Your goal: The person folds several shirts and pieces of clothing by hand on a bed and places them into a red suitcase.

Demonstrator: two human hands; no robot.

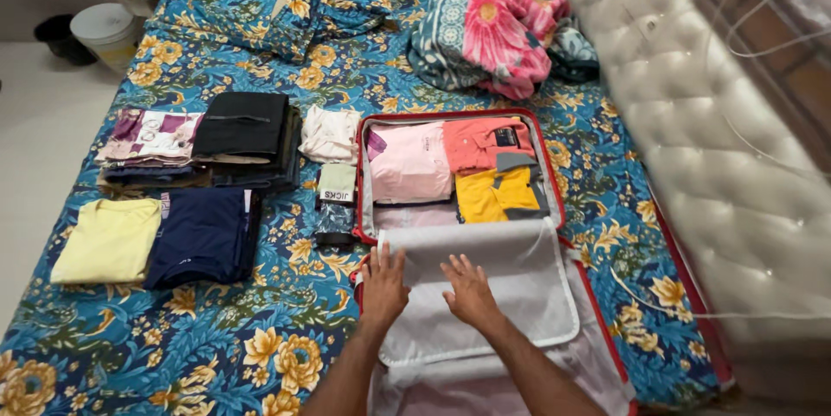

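Note:
A red suitcase [550,175] lies open on the bed. Its far half holds a folded pink shirt [409,163], a coral shirt [485,142] and a yellow shirt [495,196]. Over the near half lies a pale grey divider flap [528,277]. My left hand [383,282] and my right hand [468,290] both rest flat on that flap, fingers spread, holding nothing.
Left of the suitcase lie a folded yellow shirt [107,241], a navy shirt [204,236], a dark stack [246,132], a patterned stack [151,139], a cream garment [329,134] and small folded items [335,199]. A rumpled blanket [489,35] lies at the head. A quilted mattress [727,156] leans at right.

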